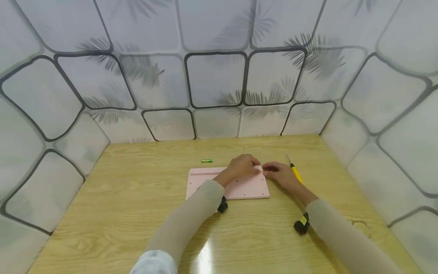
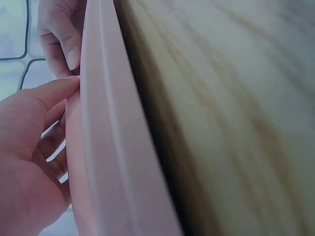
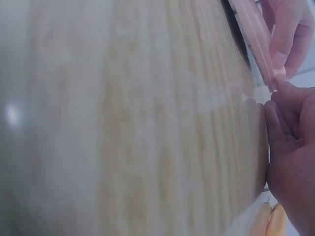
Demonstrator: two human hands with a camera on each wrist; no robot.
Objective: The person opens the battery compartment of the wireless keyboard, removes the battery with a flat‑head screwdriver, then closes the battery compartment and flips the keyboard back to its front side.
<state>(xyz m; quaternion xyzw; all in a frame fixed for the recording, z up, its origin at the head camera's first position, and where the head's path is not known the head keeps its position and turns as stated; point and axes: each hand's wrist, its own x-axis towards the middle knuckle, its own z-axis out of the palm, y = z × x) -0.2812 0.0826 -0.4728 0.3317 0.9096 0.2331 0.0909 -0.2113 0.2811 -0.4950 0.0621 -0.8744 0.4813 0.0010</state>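
Observation:
A thin pink keyboard, apparently lying face down, shows small screw holes and a raised ridge along its far edge. My left hand reaches over it and holds its far right corner with thumb and fingers. From the right, my right hand pinches at that same corner, fingertips close to the left hand's. In the left wrist view, the left thumb touches the pink edge. The right wrist view has the right fingertips meeting at the ridge's end; whether a small part lies between them is hidden.
A green battery lies just beyond the keyboard. Beside my right hand is a screwdriver with a yellow handle. A thin ring-like thing sits by the right sleeve. Patterned walls enclose the wooden table at back and sides.

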